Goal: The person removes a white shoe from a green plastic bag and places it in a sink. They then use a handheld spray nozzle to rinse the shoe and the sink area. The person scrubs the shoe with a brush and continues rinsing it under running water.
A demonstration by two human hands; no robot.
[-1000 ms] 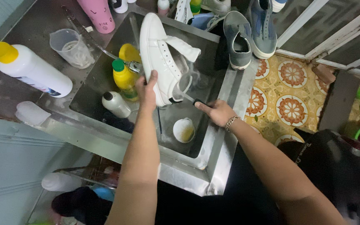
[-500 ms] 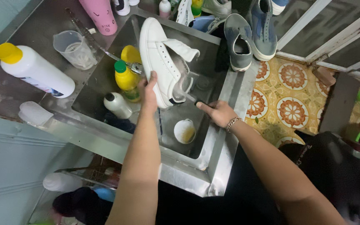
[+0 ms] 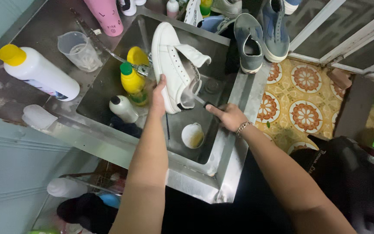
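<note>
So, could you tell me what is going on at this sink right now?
A person is holding a white lace-up sneaker over a stainless steel sink. The left hand grips the sneaker by its heel end, while the right hand holds a dark-handled brush against the shoe's opening. In the basin stand a yellow bottle with a green cap and a white bottle with a black cap. Two grey slip-on shoes sit on the sink's far rim.

White shoe [image 3: 172, 65] a little farther right, tongue more raised.
</note>
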